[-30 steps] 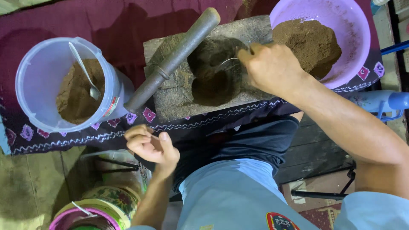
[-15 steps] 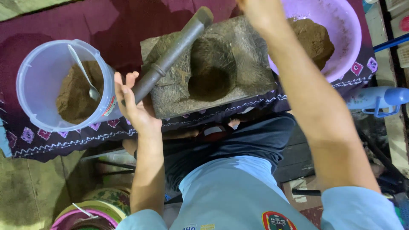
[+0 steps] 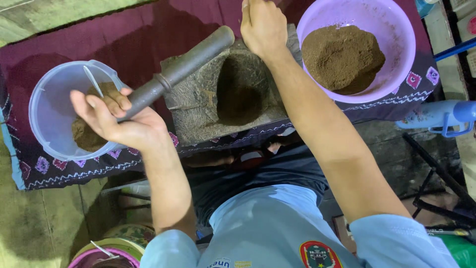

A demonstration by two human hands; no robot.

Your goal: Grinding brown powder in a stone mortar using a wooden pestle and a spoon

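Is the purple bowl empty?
No, the purple bowl holds a big heap of brown powder.

A lilac bowl [image 3: 401, 59] holds brown powder [image 3: 342, 57]; the maroon cloth [image 3: 99, 44] seemingly carries pink diamond motifs.

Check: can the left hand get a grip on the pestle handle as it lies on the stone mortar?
Probably yes. The left hand is already at the lower end of the pestle, fingers open around it, nothing in between. The right hand is clear, at the mortar's far edge.
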